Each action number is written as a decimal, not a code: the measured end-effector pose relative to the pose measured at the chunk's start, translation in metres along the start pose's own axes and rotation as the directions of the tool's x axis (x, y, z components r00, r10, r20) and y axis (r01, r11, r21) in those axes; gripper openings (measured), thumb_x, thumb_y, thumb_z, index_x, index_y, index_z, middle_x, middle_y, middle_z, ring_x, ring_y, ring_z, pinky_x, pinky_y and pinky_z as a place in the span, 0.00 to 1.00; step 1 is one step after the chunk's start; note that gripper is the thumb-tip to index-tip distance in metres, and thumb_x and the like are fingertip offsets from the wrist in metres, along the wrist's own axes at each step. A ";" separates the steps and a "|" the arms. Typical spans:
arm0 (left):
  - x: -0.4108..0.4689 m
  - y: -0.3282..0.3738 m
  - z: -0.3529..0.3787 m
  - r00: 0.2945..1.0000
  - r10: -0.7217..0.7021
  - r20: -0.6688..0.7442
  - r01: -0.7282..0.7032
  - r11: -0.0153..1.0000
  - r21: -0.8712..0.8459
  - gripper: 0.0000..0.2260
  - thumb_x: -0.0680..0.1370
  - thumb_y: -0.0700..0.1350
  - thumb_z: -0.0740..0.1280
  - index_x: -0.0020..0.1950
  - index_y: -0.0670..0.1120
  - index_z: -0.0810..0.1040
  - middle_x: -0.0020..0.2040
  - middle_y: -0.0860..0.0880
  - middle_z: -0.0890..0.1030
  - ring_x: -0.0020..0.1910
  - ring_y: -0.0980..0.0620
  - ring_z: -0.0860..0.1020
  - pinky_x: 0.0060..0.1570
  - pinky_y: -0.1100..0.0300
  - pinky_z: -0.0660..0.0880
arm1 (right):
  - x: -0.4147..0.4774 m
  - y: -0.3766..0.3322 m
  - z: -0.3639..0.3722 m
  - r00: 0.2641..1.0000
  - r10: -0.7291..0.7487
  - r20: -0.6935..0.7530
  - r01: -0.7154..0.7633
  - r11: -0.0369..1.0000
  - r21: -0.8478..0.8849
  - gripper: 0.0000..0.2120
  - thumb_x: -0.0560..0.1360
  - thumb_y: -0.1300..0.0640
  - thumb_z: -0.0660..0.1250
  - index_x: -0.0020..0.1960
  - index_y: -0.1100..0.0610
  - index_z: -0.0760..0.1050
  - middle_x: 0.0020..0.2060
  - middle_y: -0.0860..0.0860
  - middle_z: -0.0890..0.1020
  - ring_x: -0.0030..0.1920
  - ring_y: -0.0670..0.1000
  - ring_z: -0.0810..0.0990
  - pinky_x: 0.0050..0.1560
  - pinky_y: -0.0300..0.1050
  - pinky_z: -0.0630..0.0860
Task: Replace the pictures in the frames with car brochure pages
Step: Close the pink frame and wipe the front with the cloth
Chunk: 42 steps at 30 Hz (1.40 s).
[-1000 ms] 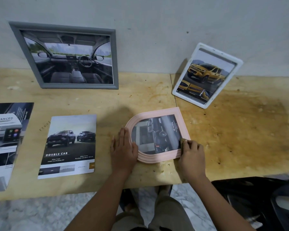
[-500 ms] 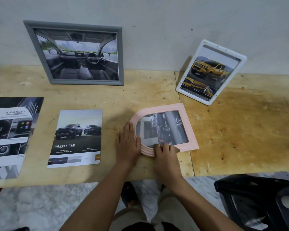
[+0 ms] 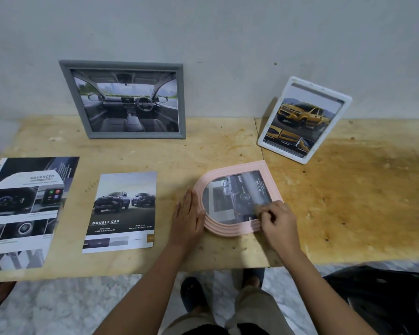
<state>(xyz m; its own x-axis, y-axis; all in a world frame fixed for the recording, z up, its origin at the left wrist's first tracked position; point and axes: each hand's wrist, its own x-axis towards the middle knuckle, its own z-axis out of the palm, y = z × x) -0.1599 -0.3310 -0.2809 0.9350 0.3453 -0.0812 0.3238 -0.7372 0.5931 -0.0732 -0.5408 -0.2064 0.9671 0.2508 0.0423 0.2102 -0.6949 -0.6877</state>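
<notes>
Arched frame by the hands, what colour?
The arched frame is pale pink; head view shows it best.

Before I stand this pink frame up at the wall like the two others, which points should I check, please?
1. Pink frame lies flat on the table: ok.
2. Car brochure page shows in its window: ok.
3. Left hand rests flat against the arched end: ok.
4. Right hand has a firm hold on the lower corner: cannot tell; its fingers are curled there.
5. Back panel closed: cannot tell, it faces down.
6. Gap at the wall between grey frame and white frame: ok.
</notes>
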 end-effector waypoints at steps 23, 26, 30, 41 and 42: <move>-0.010 0.057 -0.007 0.890 -0.454 0.035 0.276 0.476 -0.835 0.17 0.82 0.42 0.55 0.71 0.50 0.66 0.64 0.51 0.74 0.63 0.52 0.72 0.61 0.54 0.71 | 0.038 0.017 -0.010 0.951 0.299 0.082 -0.249 0.894 -0.372 0.09 0.67 0.67 0.64 0.46 0.60 0.69 0.43 0.57 0.80 0.45 0.59 0.77 0.40 0.47 0.70; 0.001 0.071 -0.020 0.846 -0.517 0.130 0.205 0.090 -0.975 0.14 0.82 0.44 0.57 0.67 0.51 0.70 0.56 0.51 0.79 0.53 0.52 0.77 0.48 0.57 0.75 | 0.033 0.015 -0.007 0.921 0.385 0.065 -0.370 0.914 -0.164 0.15 0.67 0.66 0.68 0.52 0.62 0.71 0.47 0.58 0.79 0.47 0.59 0.77 0.45 0.50 0.76; 0.028 0.079 -0.053 0.829 -0.558 0.034 0.137 0.144 -0.980 0.11 0.82 0.46 0.56 0.55 0.43 0.75 0.42 0.47 0.78 0.41 0.51 0.78 0.40 0.58 0.76 | 0.029 0.000 -0.007 0.882 0.450 0.141 -0.462 0.884 0.070 0.27 0.67 0.64 0.73 0.63 0.60 0.67 0.52 0.56 0.78 0.49 0.54 0.76 0.46 0.50 0.78; 0.112 0.116 -0.184 0.943 -0.315 -0.107 -0.011 0.293 -0.956 0.09 0.80 0.50 0.61 0.48 0.47 0.79 0.31 0.54 0.78 0.29 0.58 0.75 0.32 0.64 0.71 | 0.108 -0.041 -0.078 0.957 0.201 0.209 -0.288 0.732 0.618 0.26 0.67 0.71 0.72 0.62 0.63 0.68 0.44 0.53 0.78 0.45 0.50 0.79 0.42 0.35 0.77; 0.117 0.121 -0.194 0.949 -0.292 -0.119 -0.024 0.309 -0.951 0.10 0.80 0.50 0.62 0.47 0.47 0.79 0.31 0.53 0.78 0.29 0.57 0.75 0.31 0.63 0.71 | 0.116 -0.042 -0.085 0.960 0.151 0.238 -0.268 0.746 0.610 0.26 0.66 0.72 0.72 0.61 0.63 0.69 0.45 0.55 0.79 0.48 0.53 0.79 0.49 0.41 0.78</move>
<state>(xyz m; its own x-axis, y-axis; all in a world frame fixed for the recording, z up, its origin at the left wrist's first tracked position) -0.0391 -0.2668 -0.0630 0.7758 0.6117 -0.1549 -0.0601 0.3159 0.9469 0.0424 -0.5399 -0.1110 0.9257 0.2963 -0.2353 -0.1899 -0.1740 -0.9662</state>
